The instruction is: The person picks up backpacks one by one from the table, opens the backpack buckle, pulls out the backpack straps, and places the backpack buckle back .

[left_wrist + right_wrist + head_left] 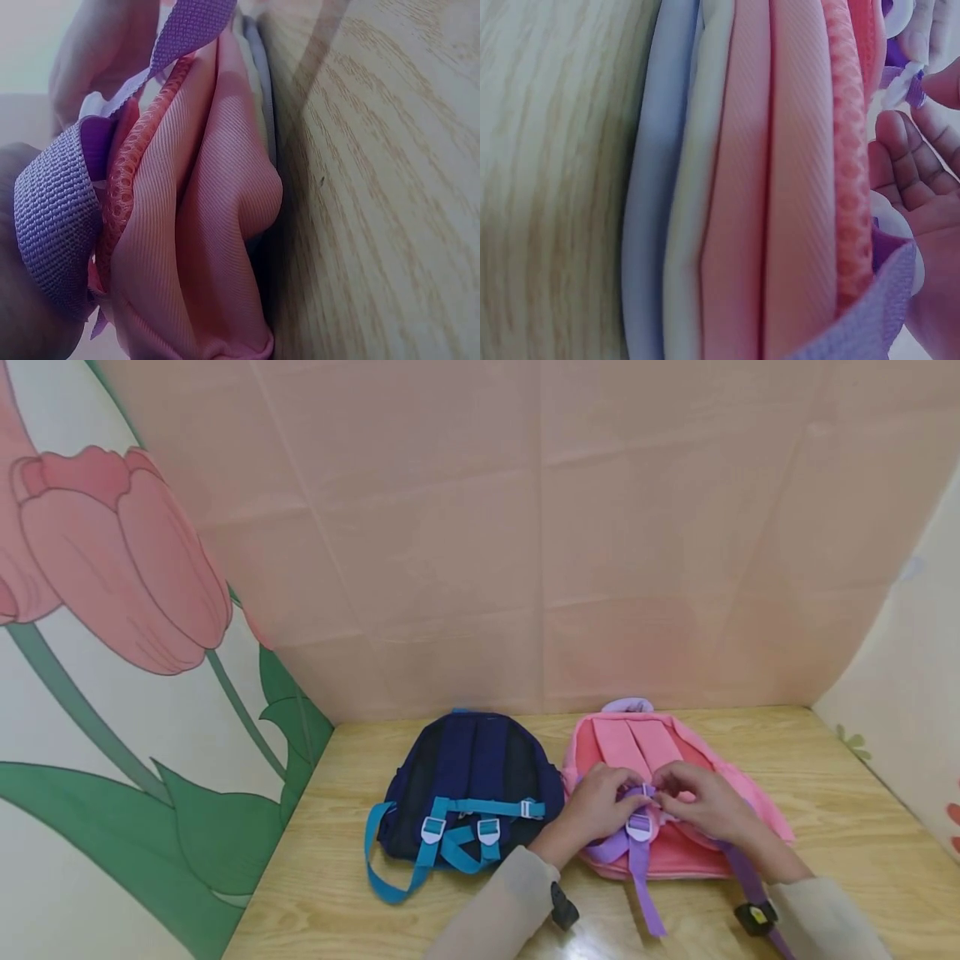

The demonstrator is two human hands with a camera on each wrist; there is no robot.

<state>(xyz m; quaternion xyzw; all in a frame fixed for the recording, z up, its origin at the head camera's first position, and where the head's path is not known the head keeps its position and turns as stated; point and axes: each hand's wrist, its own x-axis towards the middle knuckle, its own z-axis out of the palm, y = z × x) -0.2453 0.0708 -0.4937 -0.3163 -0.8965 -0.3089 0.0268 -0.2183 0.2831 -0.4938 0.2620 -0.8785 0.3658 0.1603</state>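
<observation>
A pink backpack [626,739] lies with its strap side up on the table, its purple webbing straps [642,885] loose at the lower end. Over its middle, my left hand [600,802] and right hand [705,797] meet fingertip to fingertip. Both pinch purple webbing by a small white buckle piece [900,88]; the fingers partly hide it. Just below them sits a white strap adjuster [639,827]. Purple webbing [56,217] crosses close to the left wrist. In the right wrist view, the right palm [937,232] faces the bag's side.
A navy backpack [465,752] with blue straps and white buckles lies left of the pink one, nearly touching it. The wooden table [322,827] ends at a pinkish covered wall [540,543] behind. A purple strap [742,872] runs under the right forearm to the front.
</observation>
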